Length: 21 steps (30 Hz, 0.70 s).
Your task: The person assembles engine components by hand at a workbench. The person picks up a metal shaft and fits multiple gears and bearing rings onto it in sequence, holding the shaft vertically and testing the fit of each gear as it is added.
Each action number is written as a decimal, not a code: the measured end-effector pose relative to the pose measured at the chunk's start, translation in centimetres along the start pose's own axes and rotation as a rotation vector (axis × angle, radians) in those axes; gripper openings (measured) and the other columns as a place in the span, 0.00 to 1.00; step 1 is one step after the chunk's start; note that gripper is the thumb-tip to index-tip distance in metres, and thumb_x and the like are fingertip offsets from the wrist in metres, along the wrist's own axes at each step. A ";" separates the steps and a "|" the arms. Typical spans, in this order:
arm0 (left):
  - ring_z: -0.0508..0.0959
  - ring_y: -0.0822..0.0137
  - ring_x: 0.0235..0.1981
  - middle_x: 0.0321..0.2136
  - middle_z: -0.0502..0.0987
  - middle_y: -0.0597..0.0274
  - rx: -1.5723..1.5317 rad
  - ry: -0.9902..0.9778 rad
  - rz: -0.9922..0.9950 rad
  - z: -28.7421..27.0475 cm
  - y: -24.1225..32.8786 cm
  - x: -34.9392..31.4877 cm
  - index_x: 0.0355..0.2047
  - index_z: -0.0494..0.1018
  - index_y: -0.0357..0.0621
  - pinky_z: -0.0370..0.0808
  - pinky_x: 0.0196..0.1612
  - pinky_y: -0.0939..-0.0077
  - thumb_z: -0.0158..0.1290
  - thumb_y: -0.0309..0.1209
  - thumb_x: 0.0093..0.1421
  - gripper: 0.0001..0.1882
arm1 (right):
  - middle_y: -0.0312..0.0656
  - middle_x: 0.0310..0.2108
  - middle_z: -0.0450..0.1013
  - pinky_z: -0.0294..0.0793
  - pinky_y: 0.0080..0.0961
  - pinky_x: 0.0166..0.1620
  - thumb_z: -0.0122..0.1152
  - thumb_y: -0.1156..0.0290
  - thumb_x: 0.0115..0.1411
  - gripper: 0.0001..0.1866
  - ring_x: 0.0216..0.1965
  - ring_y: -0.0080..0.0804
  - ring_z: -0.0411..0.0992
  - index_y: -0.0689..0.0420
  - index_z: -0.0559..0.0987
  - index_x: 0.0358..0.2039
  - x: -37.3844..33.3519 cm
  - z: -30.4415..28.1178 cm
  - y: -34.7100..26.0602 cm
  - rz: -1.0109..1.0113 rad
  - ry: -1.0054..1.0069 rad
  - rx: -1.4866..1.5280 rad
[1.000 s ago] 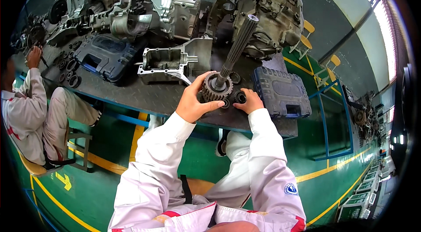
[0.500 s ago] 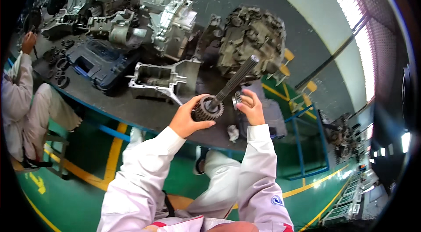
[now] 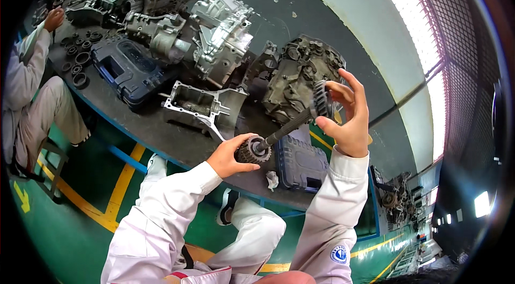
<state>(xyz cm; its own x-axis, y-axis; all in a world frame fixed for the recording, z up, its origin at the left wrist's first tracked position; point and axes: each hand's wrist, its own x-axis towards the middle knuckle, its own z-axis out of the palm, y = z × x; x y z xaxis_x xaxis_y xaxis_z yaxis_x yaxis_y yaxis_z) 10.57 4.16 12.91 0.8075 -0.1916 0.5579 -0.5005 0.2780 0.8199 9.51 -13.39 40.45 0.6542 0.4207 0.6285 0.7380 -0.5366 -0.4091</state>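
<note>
A splined gear shaft slants up and to the right over the table. Its toothed near end sits in the grip of my left hand, thumb below and fingers over the top. At the shaft's upper end is a toothed gear ring, pinched between the thumb and fingers of my right hand. The ring appears to be at the shaft's tip; whether it is threaded over the tip cannot be told. Just beyond lies a large dirty gearbox.
The dark table bears an open metal housing, a silver gearbox case, a blue-black tool case, another case, crumpled white material and several rings. At left sits another person.
My right hand has risen to the right and now holds the gear ring at the shaft's upper end. The shaft leans lower to the right. My view has shifted.
</note>
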 end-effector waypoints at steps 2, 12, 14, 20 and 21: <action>0.79 0.62 0.54 0.53 0.79 0.53 0.007 0.012 0.007 -0.4 -0.1 -0.2 0.63 0.69 0.39 0.72 0.61 0.68 0.75 0.31 0.46 0.44 | 0.45 0.48 0.81 0.71 0.33 0.59 0.84 0.56 0.39 0.55 0.50 0.33 0.77 0.56 0.66 0.67 0.4 0.7 -0.8 0.016 -0.088 -0.030; 0.78 0.58 0.55 0.55 0.77 0.51 0.088 0.054 0.006 -0.1 -0.1 0.0 0.64 0.68 0.38 0.72 0.61 0.66 0.75 0.34 0.46 0.45 | 0.45 0.56 0.73 0.71 0.31 0.61 0.84 0.64 0.35 0.55 0.51 0.34 0.76 0.65 0.68 0.65 -3.1 5.6 2.9 0.218 -0.376 -0.008; 0.79 0.57 0.55 0.55 0.77 0.49 0.112 0.057 -0.007 -0.1 0.1 -0.1 0.64 0.67 0.37 0.73 0.60 0.66 0.76 0.35 0.46 0.46 | 0.45 0.62 0.68 0.71 0.32 0.61 0.86 0.62 0.35 0.55 0.53 0.34 0.75 0.65 0.69 0.65 -4.3 6.6 3.8 0.236 -0.396 0.019; 0.80 0.49 0.53 0.53 0.78 0.45 0.111 0.072 -0.031 0.7 -0.3 0.3 0.61 0.68 0.35 0.76 0.57 0.63 0.75 0.42 0.47 0.45 | 0.44 0.61 0.68 0.69 0.33 0.63 0.86 0.61 0.36 0.62 0.54 0.33 0.73 0.65 0.60 0.70 -7.1 7.8 6.5 0.221 -0.399 0.042; 0.80 0.48 0.53 0.54 0.78 0.44 0.137 0.076 -0.019 0.8 -0.7 0.3 0.61 0.68 0.33 0.76 0.57 0.63 0.74 0.44 0.48 0.46 | 0.45 0.59 0.71 0.67 0.35 0.65 0.85 0.63 0.36 0.63 0.56 0.37 0.73 0.64 0.58 0.71 -7.2 8.0 5.9 0.265 -0.390 0.082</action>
<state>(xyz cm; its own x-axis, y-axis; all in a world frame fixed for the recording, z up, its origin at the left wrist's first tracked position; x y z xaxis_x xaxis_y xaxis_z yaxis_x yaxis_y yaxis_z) 10.87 3.20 12.61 0.8361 -0.1222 0.5348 -0.5184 0.1429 0.8431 10.51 -13.70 28.23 0.8231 0.5290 0.2066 0.5379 -0.6096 -0.5823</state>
